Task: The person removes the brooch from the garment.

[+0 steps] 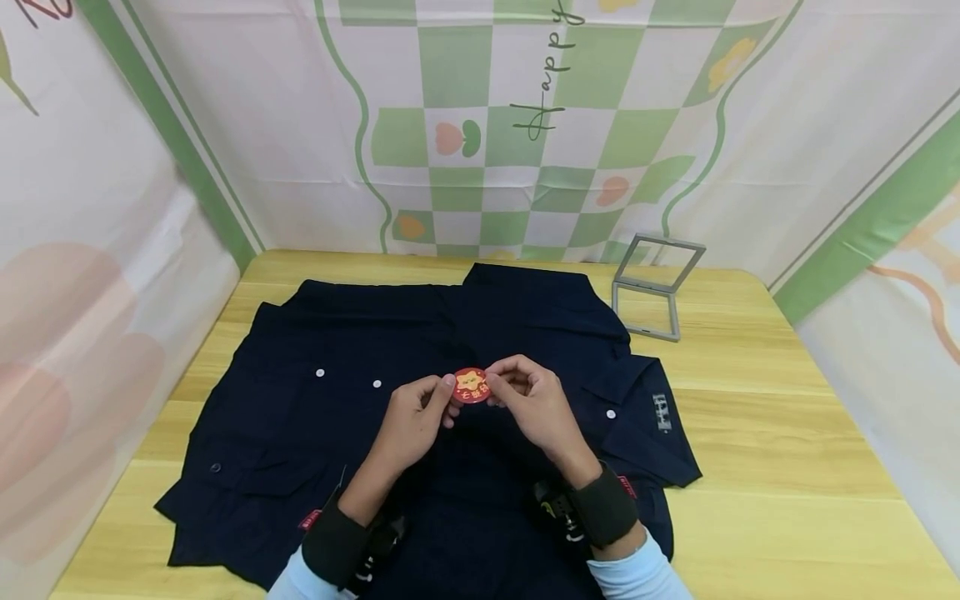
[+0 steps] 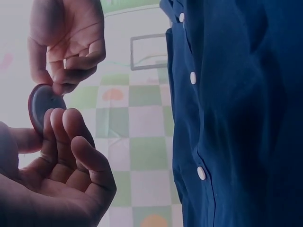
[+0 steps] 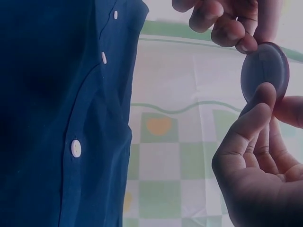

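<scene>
A round red badge (image 1: 471,386) with a yellow star-like figure and lettering is held between both hands, face up, over a dark navy shirt (image 1: 517,333). My left hand (image 1: 412,418) pinches its left edge between thumb and fingers, and my right hand (image 1: 537,407) pinches the right edge. Both wrist views show the badge's smooth greyish back (image 3: 261,71); the detail of any fastening there is too dim to tell. Spread flat below the hands, the shirt bears several white buttons (image 1: 377,384) and a light printed patch (image 1: 661,412) on its right side.
A grey hinged frame (image 1: 646,286) stands unfolded behind the shirt's right side. The shirt lies on a light wooden table (image 1: 757,417). Printed cloth (image 1: 457,67) hangs behind and at both sides of the table.
</scene>
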### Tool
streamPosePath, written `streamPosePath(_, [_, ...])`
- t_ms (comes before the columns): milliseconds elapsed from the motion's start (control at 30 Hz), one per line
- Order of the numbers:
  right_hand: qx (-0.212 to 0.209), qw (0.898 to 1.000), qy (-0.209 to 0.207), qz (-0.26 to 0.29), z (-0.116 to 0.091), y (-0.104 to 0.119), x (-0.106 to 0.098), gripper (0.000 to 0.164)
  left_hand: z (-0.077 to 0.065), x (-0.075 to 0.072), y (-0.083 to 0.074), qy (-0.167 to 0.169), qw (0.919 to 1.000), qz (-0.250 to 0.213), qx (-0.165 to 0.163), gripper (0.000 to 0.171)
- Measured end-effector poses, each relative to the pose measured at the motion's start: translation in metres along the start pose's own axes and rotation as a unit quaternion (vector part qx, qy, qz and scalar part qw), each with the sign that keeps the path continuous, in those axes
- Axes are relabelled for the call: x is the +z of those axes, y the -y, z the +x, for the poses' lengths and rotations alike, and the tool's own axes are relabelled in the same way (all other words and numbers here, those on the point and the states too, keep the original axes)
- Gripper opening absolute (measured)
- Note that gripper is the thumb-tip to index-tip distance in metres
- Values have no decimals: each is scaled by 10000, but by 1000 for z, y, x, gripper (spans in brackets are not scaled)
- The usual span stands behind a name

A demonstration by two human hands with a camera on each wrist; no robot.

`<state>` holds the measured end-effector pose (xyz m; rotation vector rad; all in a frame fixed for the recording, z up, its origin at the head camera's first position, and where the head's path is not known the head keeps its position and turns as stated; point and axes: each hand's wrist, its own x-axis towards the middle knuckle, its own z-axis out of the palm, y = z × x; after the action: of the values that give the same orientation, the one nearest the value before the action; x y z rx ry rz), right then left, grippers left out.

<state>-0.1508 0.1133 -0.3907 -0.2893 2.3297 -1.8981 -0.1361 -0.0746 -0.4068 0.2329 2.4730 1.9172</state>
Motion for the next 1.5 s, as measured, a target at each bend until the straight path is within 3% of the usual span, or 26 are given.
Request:
streamPosePath(333, [-44, 10000, -48, -62, 1, 1, -4, 30, 9, -7, -8, 166, 9990, 406, -29, 37])
streamPosePath(600, [253, 9993, -248, 71, 5, 9, -1, 28, 16, -9, -16, -26, 9981, 554, 266, 36])
streamPosePath(900, [310, 9979, -558, 89, 6, 8, 3, 21, 18, -5, -12, 84, 9962, 639, 584, 34])
streamPosePath(1300, [203, 9983, -552, 64, 6, 8, 2, 20, 18, -4, -13, 154, 9970, 603, 453, 34])
streamPosePath(1500, [197, 9972, -716, 44, 5, 6, -11, 22, 15, 2, -13, 261, 9982, 415, 343, 37])
